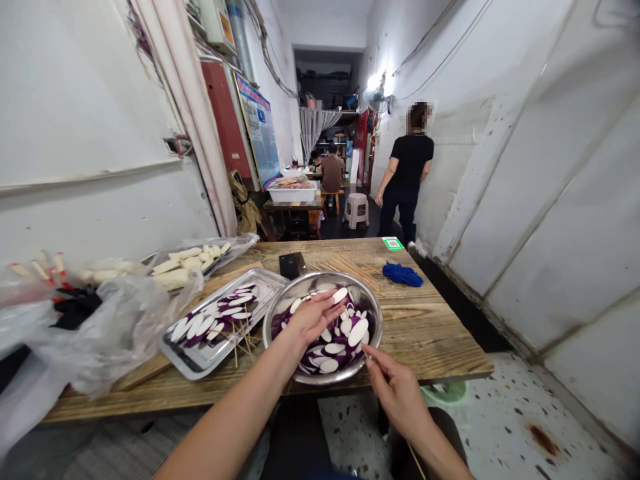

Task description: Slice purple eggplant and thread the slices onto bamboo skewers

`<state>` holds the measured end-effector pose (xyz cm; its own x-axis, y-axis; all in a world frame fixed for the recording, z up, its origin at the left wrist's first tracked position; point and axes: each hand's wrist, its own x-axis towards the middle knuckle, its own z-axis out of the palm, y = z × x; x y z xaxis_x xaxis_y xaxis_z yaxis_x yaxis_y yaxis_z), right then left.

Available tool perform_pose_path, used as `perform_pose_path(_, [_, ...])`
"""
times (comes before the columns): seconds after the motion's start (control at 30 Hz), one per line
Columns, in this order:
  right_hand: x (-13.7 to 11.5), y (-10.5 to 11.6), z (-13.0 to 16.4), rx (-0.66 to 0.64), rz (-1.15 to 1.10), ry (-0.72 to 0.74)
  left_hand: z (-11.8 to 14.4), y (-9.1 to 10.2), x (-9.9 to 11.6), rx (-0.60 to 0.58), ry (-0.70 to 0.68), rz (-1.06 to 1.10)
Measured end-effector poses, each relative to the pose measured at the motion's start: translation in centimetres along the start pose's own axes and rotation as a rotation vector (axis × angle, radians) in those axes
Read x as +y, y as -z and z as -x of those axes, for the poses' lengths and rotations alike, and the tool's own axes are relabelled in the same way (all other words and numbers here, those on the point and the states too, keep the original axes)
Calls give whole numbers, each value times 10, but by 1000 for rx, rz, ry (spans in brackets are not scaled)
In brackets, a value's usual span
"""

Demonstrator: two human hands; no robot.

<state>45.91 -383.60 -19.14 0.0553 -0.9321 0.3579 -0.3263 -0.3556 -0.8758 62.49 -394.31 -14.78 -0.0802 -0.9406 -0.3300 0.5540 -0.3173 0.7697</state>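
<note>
A steel bowl full of cut eggplant slices, white with purple skin, stands at the table's front edge. Over it reaches my left hand, its fingertips closed on an eggplant slice. My right hand, at the bowl's right rim, pinches a bamboo skewer, whose rear end sticks out below the wrist. The skewer's tip meets a large slice; whether it pierces it I cannot tell. Left of the bowl, a metal tray bears skewered eggplant slices, their sticks pointing toward me.
Loose bamboo skewers lie behind the bowl, near a blue cloth and a dark box. Plastic bags and a tray of pale cut pieces crowd the left. A person in black stands beyond the table.
</note>
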Motion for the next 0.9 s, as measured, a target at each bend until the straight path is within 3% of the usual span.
perform_pose_path(0.3, [3, 0, 1, -50, -1, -42, -3, 1, -4, 33, 9, 8])
perform_pose_path(0.63, [5, 0, 4, -9, -20, -15, 1, -5, -9, 59, -334, -204])
perform_pose_path(0.9, [-2, 2, 6, -37, -4, -20, -1, 3, -2, 14, -23, 13])
